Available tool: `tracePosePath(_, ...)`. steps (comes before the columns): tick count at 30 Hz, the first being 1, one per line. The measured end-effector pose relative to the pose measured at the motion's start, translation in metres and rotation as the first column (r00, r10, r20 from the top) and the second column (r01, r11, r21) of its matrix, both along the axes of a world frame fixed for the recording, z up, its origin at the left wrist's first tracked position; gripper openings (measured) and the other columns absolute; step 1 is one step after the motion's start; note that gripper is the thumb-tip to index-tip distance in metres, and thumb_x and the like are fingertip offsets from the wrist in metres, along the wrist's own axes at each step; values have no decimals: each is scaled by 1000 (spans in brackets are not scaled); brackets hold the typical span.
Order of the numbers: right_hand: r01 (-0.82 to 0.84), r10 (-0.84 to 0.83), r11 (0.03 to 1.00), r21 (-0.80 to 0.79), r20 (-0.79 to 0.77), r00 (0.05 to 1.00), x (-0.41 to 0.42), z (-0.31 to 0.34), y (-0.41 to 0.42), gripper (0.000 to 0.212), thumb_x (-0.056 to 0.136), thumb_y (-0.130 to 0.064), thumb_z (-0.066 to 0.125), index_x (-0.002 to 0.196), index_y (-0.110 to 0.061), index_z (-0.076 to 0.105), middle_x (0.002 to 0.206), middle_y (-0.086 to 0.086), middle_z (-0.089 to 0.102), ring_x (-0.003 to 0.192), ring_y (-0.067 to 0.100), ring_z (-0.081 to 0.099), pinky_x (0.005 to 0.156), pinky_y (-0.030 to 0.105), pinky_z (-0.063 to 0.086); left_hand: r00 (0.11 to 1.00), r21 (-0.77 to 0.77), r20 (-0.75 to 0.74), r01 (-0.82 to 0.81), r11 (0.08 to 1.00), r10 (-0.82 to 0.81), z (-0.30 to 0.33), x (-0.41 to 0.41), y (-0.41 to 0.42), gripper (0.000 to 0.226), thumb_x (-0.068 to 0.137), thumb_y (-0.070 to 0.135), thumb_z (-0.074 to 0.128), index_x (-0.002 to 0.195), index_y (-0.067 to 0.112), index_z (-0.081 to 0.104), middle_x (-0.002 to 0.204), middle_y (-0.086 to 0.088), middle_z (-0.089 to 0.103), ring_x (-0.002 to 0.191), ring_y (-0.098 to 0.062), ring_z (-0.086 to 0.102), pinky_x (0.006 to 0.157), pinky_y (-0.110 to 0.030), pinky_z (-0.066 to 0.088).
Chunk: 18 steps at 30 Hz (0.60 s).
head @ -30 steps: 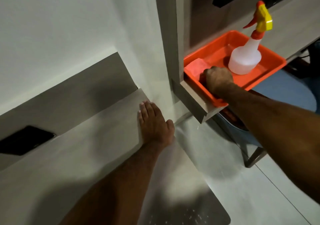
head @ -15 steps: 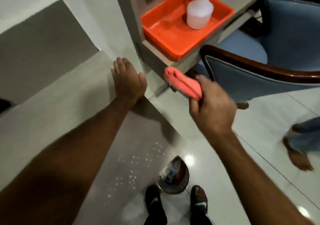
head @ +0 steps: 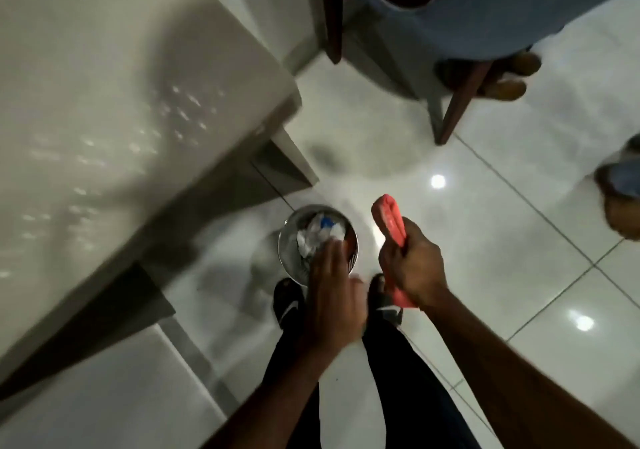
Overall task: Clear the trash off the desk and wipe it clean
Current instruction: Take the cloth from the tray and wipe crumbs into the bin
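Below the camera, on the glossy tiled floor (head: 502, 227), stands a small round metal bin (head: 294, 240) with crumpled white and blue trash (head: 320, 232) inside. It is just in front of the person's black shoes (head: 287, 301) and near the corner of the counter (head: 104, 102), whose top carries many small droplets (head: 180, 112). The left hand (head: 332, 296) is over the near rim of the bin, fingers stretched out and close together, holding nothing. The right hand (head: 412, 268) is closed around a folded pink cloth (head: 389, 221), which sticks out above the fist, just beside the bin. A blue chair (head: 485, 15) stands farther away.
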State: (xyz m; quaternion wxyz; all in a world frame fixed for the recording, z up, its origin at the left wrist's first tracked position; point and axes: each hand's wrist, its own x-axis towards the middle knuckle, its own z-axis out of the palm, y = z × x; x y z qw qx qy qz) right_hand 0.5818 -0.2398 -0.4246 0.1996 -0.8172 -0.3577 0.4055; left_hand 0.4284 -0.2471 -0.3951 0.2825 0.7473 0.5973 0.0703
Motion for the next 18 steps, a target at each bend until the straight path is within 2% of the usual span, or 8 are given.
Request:
tracePosePath(2,14,-16,999,-31,-44,999,-8,-39,-5,46,85,-15,58,127,-34,55,100,3,74,87,29,69,74,28,49,959,-198,-153,-266,943,239,-57,-30,-3,61,89,20,51,141,-9,37,146,-29,43,137,-39,40,114,-43,36)
tracePosePath(6,22,-27,999,-48,-108,994,-31,-99,-8,50,79,-3,56,121,-31,59,98,-2,72,87,26,68,74,28,51,747,-428,-356,-665,612,562,-146,-75,3,82,91,33,60,146,-12,19,148,-33,37,138,-41,39,113,-40,35)
tracePosePath(8,47,-56,998,-48,-209,976,-41,-117,-9,57,75,-6,53,126,-31,57,93,-1,70,81,27,69,74,39,60,628,-544,-337,-738,399,702,-178,-85,7,84,89,39,63,147,-6,22,145,-29,44,131,-39,48,105,-44,46)
tracePosePath(10,93,-112,993,-74,-323,940,-48,-129,-10,62,73,-14,49,131,-35,53,90,7,72,73,35,71,67,48,63,452,-734,-214,-660,163,866,-193,-86,16,57,91,27,63,137,1,42,126,-20,61,103,-34,65,74,-42,61)
tracePosePath(11,93,-118,992,-88,-343,932,-50,-133,-10,59,75,-17,48,130,-36,53,90,10,73,70,37,72,64,51,63,387,-809,-161,-579,104,908,-195,-87,18,40,93,14,57,131,2,49,118,-18,66,91,-31,69,62,-37,62)
tracePosePath(13,86,-120,989,-117,-331,936,-53,-134,-7,42,85,-20,51,124,-34,56,93,11,75,72,39,73,65,54,62,389,-854,-109,-507,114,915,-192,-85,23,38,91,-2,43,126,4,57,108,-17,73,83,-29,74,57,-33,62)
tracePosePath(15,128,-166,982,-140,-303,938,-52,-123,-1,35,89,-20,50,121,-32,58,95,10,75,76,37,73,70,52,63,419,-843,-70,-510,171,905,-176,-82,25,39,90,-1,41,126,1,56,103,-19,73,78,-30,75,57,-33,62)
tracePosePath(18,103,-118,990,-93,-177,977,-43,-82,8,40,79,-17,62,117,-28,64,98,-4,73,86,21,67,77,31,53,430,-819,-80,-542,186,899,-125,-75,25,40,94,5,44,132,-4,46,102,-28,72,70,-33,76,59,-35,63)
